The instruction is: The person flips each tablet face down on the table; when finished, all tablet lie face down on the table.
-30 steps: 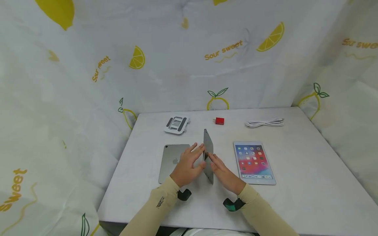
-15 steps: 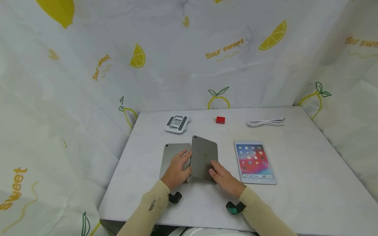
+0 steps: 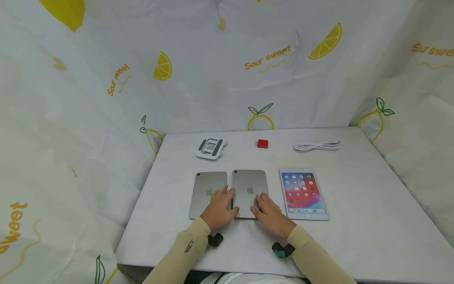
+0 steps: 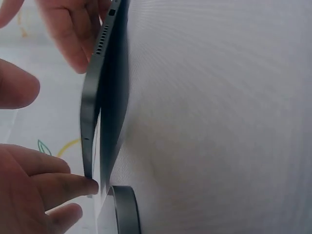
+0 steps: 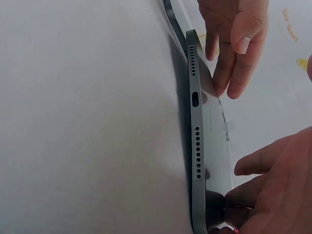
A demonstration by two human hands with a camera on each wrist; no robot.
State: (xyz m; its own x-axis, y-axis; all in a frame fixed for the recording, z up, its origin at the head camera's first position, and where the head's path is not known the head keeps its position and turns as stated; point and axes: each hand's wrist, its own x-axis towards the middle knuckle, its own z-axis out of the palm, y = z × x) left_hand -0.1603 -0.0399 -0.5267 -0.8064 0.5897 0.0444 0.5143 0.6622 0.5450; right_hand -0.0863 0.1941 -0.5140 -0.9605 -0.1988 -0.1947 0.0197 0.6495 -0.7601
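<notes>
A grey tablet (image 3: pixel 250 185) lies back side up in the middle of the table, its Apple logo showing. My left hand (image 3: pixel 220 207) is at its left edge, fingers extended over the gap beside a second grey tablet (image 3: pixel 207 185), which also lies back up. In the left wrist view a fingertip (image 4: pixel 90 186) touches the middle tablet's edge, and a dark shadow lies under that edge. My right hand (image 3: pixel 272 217) rests with loosely bent fingers on the tablet's lower right back. Its port and speaker holes (image 5: pixel 196 100) face the right wrist camera.
A white tablet (image 3: pixel 305 193) with its screen lit lies right of the middle one. Along the back are a white folding stand (image 3: pixel 211 148), a red charger plug (image 3: pixel 262 144) and a bundled white cable (image 3: pixel 317 146). A lemon-print curtain (image 3: pixel 213 79) surrounds the white table (image 3: pixel 369 221).
The middle tablet stood on edge between my hands, then leaned, and is now down flat with its back up. My hands have lowered with it, the right one now on its back.
</notes>
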